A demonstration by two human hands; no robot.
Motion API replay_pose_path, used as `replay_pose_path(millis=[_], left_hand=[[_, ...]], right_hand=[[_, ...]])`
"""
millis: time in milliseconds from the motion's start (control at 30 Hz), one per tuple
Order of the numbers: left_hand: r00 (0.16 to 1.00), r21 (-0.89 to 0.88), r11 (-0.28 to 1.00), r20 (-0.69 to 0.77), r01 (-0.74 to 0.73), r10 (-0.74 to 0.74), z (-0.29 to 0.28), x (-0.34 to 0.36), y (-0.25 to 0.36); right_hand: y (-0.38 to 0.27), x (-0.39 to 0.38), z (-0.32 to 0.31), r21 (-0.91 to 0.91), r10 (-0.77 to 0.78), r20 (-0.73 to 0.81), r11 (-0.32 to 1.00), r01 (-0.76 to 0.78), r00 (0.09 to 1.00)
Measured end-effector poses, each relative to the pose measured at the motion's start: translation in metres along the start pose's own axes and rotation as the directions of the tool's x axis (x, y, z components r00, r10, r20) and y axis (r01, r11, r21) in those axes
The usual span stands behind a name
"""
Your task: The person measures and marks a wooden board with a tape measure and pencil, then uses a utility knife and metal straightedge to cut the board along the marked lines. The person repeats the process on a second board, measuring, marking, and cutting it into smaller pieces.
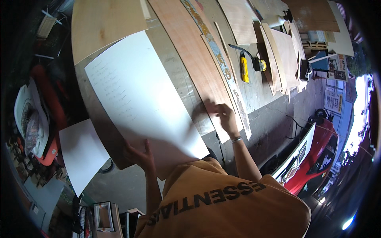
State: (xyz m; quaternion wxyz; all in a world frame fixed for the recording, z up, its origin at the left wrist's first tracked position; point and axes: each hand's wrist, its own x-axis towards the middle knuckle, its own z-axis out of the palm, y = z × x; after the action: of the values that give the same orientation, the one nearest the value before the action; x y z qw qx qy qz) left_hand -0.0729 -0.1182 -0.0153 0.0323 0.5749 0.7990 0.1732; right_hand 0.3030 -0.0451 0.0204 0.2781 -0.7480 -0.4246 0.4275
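White sheet [137,87] lies against the left grip [142,157].

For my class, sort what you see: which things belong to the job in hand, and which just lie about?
Seemingly in the job:
- large marked white sheet, left hand at its edge
- long wooden board, beneath the blurred right hand

Seemingly just lying about:
- yellow knife
- tape measure
- white bottle
- smaller white sheet

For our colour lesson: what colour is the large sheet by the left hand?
The large sheet is white with faint marks, best seen in the head view.
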Motion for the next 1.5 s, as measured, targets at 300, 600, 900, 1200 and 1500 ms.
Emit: replay_pose_path(millis=[300, 600, 900, 1200, 1500], left_hand=[[1.0, -0.086, 0.996, 0.01, 0.004, -0.003, 0.018, -0.034, 0.013], [0.993, -0.003, 0.993, 0.0, 0.122, -0.122, 0.038, -0.066, 0.039], [0.97, -0.155, 0.96, -0.045, 0.231, -0.24, 0.015, -0.062, 0.069], [0.71, -0.377, 0.663, -0.021, 0.647, -0.704, -0.009, -0.142, 0.04], [0.666, -0.53, 0.455, 0.325, 0.716, -0.671, -0.004, -0.163, 0.025]], right_hand=[[0.008, 0.135, -0.105, -0.532, -0.513, -0.331, 0.795, 0.292, 0.792], [0.067, 0.238, -0.196, -0.978, -0.668, -0.101, 0.204, 0.051, 0.737], [0.077, 0.256, -0.246, -0.955, -0.579, 0.253, -0.022, 0.295, 0.775], [0.057, 0.203, -0.217, -0.886, -0.675, 0.089, 0.282, 0.368, 0.732], [0.173, -0.085, -0.154, -0.545, -0.081, -0.17, 0.838, -0.025, 0.982]])
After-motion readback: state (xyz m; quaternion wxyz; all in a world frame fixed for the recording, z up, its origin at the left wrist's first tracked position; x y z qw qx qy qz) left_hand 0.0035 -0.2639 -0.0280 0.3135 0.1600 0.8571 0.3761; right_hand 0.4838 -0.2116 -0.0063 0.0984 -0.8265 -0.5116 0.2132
